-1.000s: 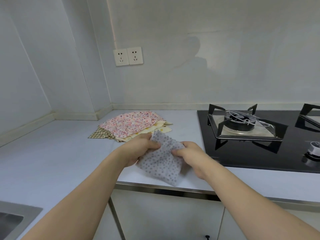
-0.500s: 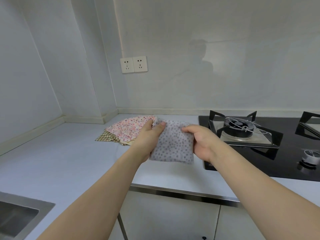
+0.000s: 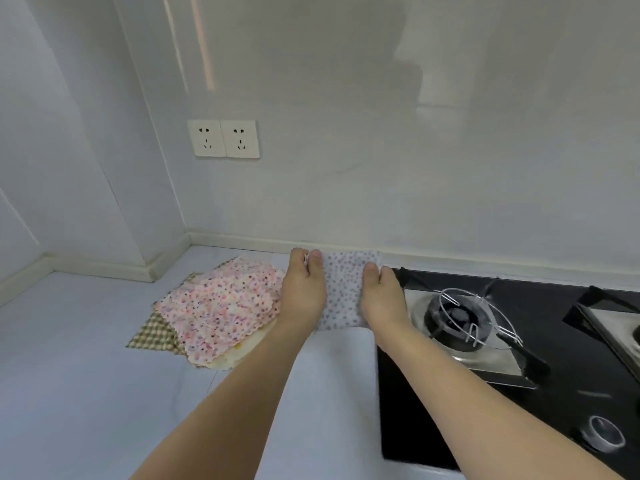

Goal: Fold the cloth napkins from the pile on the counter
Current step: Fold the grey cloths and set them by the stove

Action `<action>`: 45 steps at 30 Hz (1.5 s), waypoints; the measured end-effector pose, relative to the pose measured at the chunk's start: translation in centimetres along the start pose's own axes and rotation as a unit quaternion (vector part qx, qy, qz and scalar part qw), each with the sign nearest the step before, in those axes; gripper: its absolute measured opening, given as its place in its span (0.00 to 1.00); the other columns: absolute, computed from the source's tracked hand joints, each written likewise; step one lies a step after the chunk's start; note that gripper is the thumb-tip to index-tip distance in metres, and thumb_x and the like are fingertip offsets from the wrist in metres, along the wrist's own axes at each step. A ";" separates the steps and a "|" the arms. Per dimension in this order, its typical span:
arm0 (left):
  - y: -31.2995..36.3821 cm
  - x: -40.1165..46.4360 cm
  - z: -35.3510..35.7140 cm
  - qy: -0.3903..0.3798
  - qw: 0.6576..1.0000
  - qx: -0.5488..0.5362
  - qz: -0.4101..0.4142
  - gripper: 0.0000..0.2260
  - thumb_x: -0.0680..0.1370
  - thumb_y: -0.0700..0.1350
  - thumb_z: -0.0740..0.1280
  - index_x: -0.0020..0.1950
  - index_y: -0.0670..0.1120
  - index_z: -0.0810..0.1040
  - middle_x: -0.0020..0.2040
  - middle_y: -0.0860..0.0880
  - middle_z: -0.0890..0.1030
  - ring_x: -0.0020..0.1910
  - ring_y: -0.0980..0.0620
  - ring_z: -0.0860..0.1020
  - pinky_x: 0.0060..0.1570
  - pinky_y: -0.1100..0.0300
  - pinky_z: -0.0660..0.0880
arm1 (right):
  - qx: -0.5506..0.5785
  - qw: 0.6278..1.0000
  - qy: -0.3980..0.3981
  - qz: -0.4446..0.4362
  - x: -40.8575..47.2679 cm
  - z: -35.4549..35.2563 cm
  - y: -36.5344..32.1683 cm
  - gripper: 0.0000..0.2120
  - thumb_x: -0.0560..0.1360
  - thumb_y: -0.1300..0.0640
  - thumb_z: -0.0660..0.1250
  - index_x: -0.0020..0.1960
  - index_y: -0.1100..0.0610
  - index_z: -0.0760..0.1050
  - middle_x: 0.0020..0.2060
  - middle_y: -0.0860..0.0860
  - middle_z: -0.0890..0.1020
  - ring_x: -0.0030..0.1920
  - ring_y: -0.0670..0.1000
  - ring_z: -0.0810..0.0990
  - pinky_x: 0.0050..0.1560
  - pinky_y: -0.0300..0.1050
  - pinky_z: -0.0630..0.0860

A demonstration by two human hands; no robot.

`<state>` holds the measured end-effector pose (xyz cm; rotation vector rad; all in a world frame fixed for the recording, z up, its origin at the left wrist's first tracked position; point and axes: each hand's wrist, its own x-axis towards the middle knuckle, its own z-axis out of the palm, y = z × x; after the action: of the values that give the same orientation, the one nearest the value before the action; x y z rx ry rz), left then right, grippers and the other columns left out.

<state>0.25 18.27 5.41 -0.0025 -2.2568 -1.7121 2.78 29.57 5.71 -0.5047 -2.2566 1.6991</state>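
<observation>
A pale counter (image 3: pixel 86 393) runs along a plain grey-white wall, with a double wall socket (image 3: pixel 223 138) at upper left of the frame and a black gas hob (image 3: pixel 519 358) filling the lower right. Just left of centre lies the pile of napkins (image 3: pixel 214 306): a pink floral one on top, a cream layer and a brown checked corner peeking out beneath.

Between pile and hob, near the back wall, the grey dotted napkin (image 3: pixel 341 289) is folded small and looks to be lying on the counter, or just about to. The left hand (image 3: pixel 303 292) pinches its far left corner between thumb and fingers. The right hand (image 3: pixel 382 299) has its thumb pressed on the right edge, but the fingers are tucked behind the cloth, so I can't tell whether they're curled round it.

To my eye this is the setting-down of a finished fold. Next would be letting go cleanly so the layers don't spring open, then reaching left for the floral napkin on top of the pile.
</observation>
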 end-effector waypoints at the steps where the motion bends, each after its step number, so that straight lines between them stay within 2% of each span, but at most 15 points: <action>1: 1.9 0.0 0.2 -0.005 1.000 0.007 -0.005 0.12 0.84 0.51 0.54 0.45 0.44 0.65 0.32 0.52 0.66 0.30 0.55 0.65 0.30 0.63 0.62 | -0.009 1.000 0.014 -0.013 -0.1 -1.3 -1.5 0.17 0.83 0.46 0.51 0.49 0.58 0.69 0.44 0.52 0.77 0.47 0.54 0.75 0.51 0.49 0.72; 3: 5.5 -0.4 0.5 -0.027 0.999 0.012 -0.021 0.13 0.84 0.51 0.54 0.45 0.44 0.65 0.31 0.52 0.66 0.29 0.55 0.65 0.30 0.61 0.63 | -0.019 0.999 0.037 -0.022 -0.5 -4.0 -4.1 0.17 0.83 0.47 0.52 0.44 0.58 0.68 0.38 0.50 0.75 0.42 0.52 0.74 0.46 0.47 0.69; 5: 8.6 -0.9 1.3 -0.053 0.998 0.006 -0.032 0.13 0.84 0.52 0.54 0.46 0.44 0.66 0.32 0.52 0.66 0.30 0.54 0.66 0.31 0.58 0.63 | -0.014 0.998 0.054 -0.006 -0.6 -6.6 -5.8 0.16 0.82 0.47 0.53 0.42 0.56 0.67 0.37 0.50 0.75 0.41 0.52 0.74 0.45 0.47 0.69; 10: 14.0 -2.1 5.4 -0.105 0.993 -0.001 -0.054 0.13 0.84 0.51 0.55 0.45 0.44 0.65 0.32 0.51 0.66 0.32 0.53 0.66 0.33 0.58 0.64 | -0.005 0.997 0.068 0.037 -0.2 -13.3 -7.3 0.17 0.83 0.46 0.52 0.49 0.59 0.70 0.40 0.50 0.76 0.42 0.50 0.75 0.47 0.48 0.71; 14: 16.8 -3.8 11.0 -0.132 0.989 -0.007 -0.068 0.13 0.84 0.52 0.55 0.45 0.44 0.66 0.33 0.51 0.67 0.33 0.52 0.67 0.34 0.57 0.65 | -0.005 0.995 0.083 0.052 1.6 -19.6 -6.2 0.17 0.82 0.45 0.52 0.49 0.58 0.71 0.42 0.51 0.77 0.45 0.52 0.76 0.51 0.52 0.74; 17: 18.6 -6.0 16.3 -0.144 0.985 -0.031 -0.087 0.13 0.83 0.52 0.56 0.49 0.43 0.68 0.35 0.50 0.68 0.34 0.53 0.66 0.34 0.61 0.65 | 0.016 0.995 0.087 0.051 3.3 -24.8 -4.6 0.17 0.83 0.46 0.53 0.50 0.58 0.71 0.43 0.52 0.77 0.45 0.52 0.76 0.47 0.49 0.72; 20: 19.6 -7.4 21.5 -0.148 0.973 -0.062 -0.167 0.14 0.82 0.55 0.57 0.54 0.45 0.70 0.42 0.50 0.74 0.41 0.54 0.73 0.41 0.61 0.72 | 0.024 0.995 0.074 0.060 5.3 -30.0 -2.8 0.16 0.82 0.45 0.53 0.51 0.57 0.70 0.47 0.52 0.78 0.49 0.52 0.77 0.51 0.52 0.75; 22: 20.1 -8.3 24.6 -0.166 0.950 -0.097 -0.246 0.12 0.81 0.55 0.59 0.54 0.48 0.73 0.51 0.47 0.79 0.50 0.49 0.79 0.52 0.52 0.78 | 0.028 0.995 0.064 0.076 6.7 -33.2 -1.7 0.17 0.82 0.45 0.53 0.54 0.57 0.70 0.51 0.52 0.78 0.53 0.54 0.77 0.56 0.56 0.76; 23: 20.1 -8.8 26.0 -0.173 0.938 -0.110 -0.278 0.11 0.81 0.54 0.60 0.53 0.47 0.76 0.53 0.45 0.81 0.50 0.47 0.81 0.52 0.50 0.80 | 0.025 0.995 0.061 0.080 7.4 -34.6 -1.1 0.17 0.82 0.45 0.52 0.56 0.57 0.70 0.53 0.53 0.78 0.54 0.54 0.77 0.57 0.56 0.76; 27: 20.1 -10.5 30.1 -0.178 0.914 -0.170 -0.322 0.08 0.80 0.46 0.64 0.48 0.42 0.78 0.50 0.42 0.83 0.47 0.45 0.82 0.52 0.47 0.80 | 0.010 0.994 0.067 0.088 10.4 -39.1 1.3 0.17 0.82 0.45 0.52 0.54 0.58 0.70 0.49 0.53 0.76 0.51 0.54 0.75 0.51 0.49 0.71; 29: 20.1 -10.6 32.5 -0.196 0.919 -0.155 -0.305 0.08 0.79 0.45 0.66 0.45 0.41 0.77 0.45 0.40 0.78 0.43 0.44 0.79 0.46 0.49 0.77 | -0.001 0.993 0.074 0.096 12.3 -41.0 2.6 0.17 0.82 0.45 0.53 0.55 0.58 0.70 0.50 0.54 0.76 0.53 0.55 0.75 0.53 0.49 0.71; 33: 20.7 -9.9 38.9 -0.237 0.939 -0.050 -0.243 0.11 0.82 0.47 0.63 0.43 0.41 0.75 0.33 0.45 0.72 0.29 0.50 0.71 0.25 0.62 0.68 | -0.002 0.990 0.084 0.114 15.8 -45.5 5.2 0.21 0.82 0.43 0.53 0.60 0.60 0.70 0.54 0.55 0.77 0.56 0.55 0.76 0.58 0.53 0.74; 37: 22.0 -10.7 47.3 -0.274 0.933 -0.010 -0.231 0.12 0.82 0.49 0.61 0.48 0.42 0.77 0.34 0.48 0.73 0.30 0.53 0.71 0.23 0.63 0.69 | 0.000 0.983 0.085 0.162 19.6 -52.7 8.8 0.23 0.81 0.42 0.53 0.56 0.60 0.73 0.49 0.54 0.77 0.51 0.54 0.76 0.52 0.50 0.74; 40: 22.7 -11.6 54.0 -0.283 0.928 0.013 -0.241 0.10 0.82 0.48 0.61 0.47 0.44 0.76 0.35 0.47 0.73 0.30 0.52 0.71 0.23 0.63 0.69 | 0.011 0.972 0.045 0.231 23.1 -58.7 11.5 0.15 0.80 0.47 0.56 0.43 0.56 0.71 0.38 0.53 0.74 0.38 0.52 0.73 0.41 0.45 0.71; 45: 23.8 -12.6 66.4 -0.280 0.926 0.047 -0.249 0.09 0.81 0.46 0.62 0.46 0.42 0.76 0.34 0.46 0.74 0.29 0.50 0.72 0.22 0.64 0.69 | 0.028 0.949 -0.005 0.313 29.0 -69.1 16.0 0.09 0.79 0.59 0.60 0.49 0.62 0.77 0.38 0.56 0.77 0.35 0.52 0.75 0.37 0.44 0.73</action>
<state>0.69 89.83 8.80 0.1297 -2.9565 -2.0487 7.17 106.00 9.53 -1.3097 -2.1781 2.0231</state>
